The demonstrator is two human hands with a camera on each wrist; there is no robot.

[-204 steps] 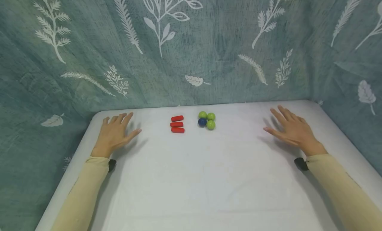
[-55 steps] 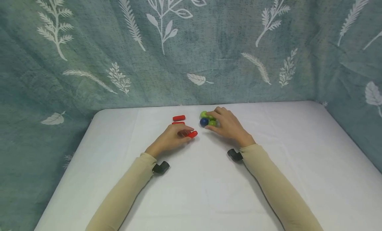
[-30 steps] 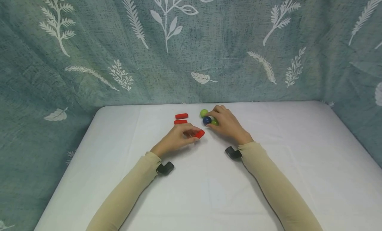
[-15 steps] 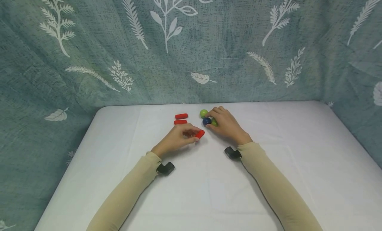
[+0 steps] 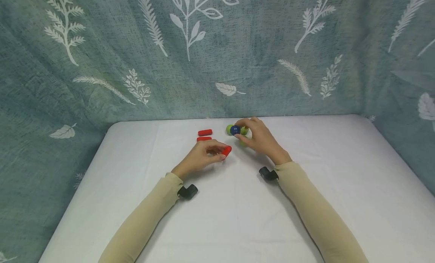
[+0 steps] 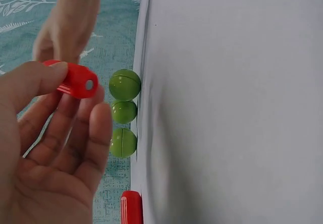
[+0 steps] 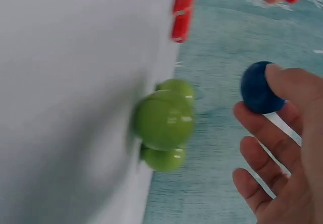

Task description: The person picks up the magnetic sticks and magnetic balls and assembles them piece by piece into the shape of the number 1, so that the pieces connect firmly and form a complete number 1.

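Observation:
My left hand (image 5: 200, 155) pinches a short red plastic rod (image 5: 227, 151) between thumb and fingers. In the left wrist view a round hole shows in the end of this red rod (image 6: 75, 80). To its right, my right hand (image 5: 263, 142) holds a dark blue ball (image 5: 235, 130) between thumb and forefinger; the right wrist view shows the blue ball (image 7: 260, 89) off the table, the other fingers loosely bent. Three green balls with fine seams lie close by on the table, the nearest green ball (image 7: 165, 120) largest in that view. My right hand partly hides them in the head view.
Two more red rods lie behind my left hand, the far red rod (image 5: 205, 132) and a nearer red rod (image 5: 204, 138) partly covered by the hand. A white-covered table (image 5: 210, 217) ends at a green leaf-patterned cloth (image 5: 204, 85) hanging behind.
Both hands came in from the table's sides; the left took up the nearest red rod. In the last half second the right hand lifted the blue ball from beside the green balls.

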